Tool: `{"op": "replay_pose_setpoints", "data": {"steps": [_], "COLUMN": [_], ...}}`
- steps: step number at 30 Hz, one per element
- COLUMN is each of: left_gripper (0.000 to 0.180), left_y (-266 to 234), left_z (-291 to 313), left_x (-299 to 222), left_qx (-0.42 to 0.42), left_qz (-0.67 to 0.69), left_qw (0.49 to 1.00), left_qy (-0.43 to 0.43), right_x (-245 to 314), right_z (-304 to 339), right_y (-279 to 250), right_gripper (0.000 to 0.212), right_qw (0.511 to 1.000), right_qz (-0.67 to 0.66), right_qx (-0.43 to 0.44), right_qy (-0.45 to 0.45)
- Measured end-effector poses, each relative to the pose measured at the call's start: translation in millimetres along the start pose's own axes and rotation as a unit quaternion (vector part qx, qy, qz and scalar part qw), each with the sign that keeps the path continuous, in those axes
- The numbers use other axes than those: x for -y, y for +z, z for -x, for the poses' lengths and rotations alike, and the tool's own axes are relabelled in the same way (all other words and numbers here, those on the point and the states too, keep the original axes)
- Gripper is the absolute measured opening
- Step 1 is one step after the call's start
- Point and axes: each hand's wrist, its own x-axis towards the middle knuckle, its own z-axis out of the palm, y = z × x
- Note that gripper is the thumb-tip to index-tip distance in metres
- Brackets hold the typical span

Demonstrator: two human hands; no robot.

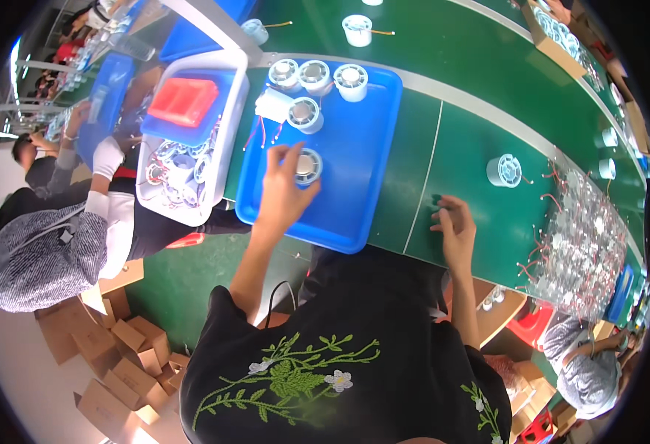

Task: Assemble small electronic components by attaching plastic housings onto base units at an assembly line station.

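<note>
My left hand [284, 189] is closed around a round white part with a metal disc in its middle [309, 167], over the lower half of a blue tray [347, 170]. Several similar white round parts, among them one [305, 113] just beyond my fingers, stand in the tray's far end. A white part lying on its side [273, 105] has thin red wires trailing from it. My right hand [456, 228] hovers at the green bench [414, 177], right of the tray, fingers loosely bent and apart, holding nothing visible. Beyond it a white cup-shaped part [504, 171] stands on the bench.
Left of the tray, a white bin [229, 140] holds wired parts and a red container [183, 101]. Many clear-wrapped wired pieces [580, 240] cover the bench's right end. Along the far green surface stand more white parts [357, 30]. A co-worker [51, 251] sits at left, near cardboard boxes [122, 370].
</note>
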Motion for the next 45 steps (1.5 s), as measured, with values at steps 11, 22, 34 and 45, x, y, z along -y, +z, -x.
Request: {"op": "replay_pose_setpoints", "data": {"steps": [11, 22, 34, 45], "left_gripper": [0.054, 0.045, 0.034, 0.047], "left_y": [-34.8, -0.2, -29.2, -8.0], "left_z": [-106.9, -79.6, -143.0, -358.4], "left_x": [70.5, 36.9, -29.9, 113.7], "left_qx": [-0.135, -0.054, -0.093, 0.141], "left_qz": [-0.227, -0.086, -0.085, -0.518], "left_qw": [0.955, 0.985, 0.957, 0.843], "left_qy": [0.133, 0.137, 0.262, -0.039], "right_x": [-24.8, -32.9, -22.2, -23.0], "right_z": [-10.8, -15.6, -13.2, -7.1], "right_y": [5.6, 4.7, 4.7, 6.9], "right_gripper": [0.018, 0.014, 0.012, 0.012], "right_qw": [0.99, 0.979, 0.978, 0.988], "right_qz": [0.12, 0.142, 0.131, 0.084], "right_qx": [-0.041, -0.061, -0.093, -0.093], "right_qy": [-0.065, -0.132, -0.131, -0.092]}}
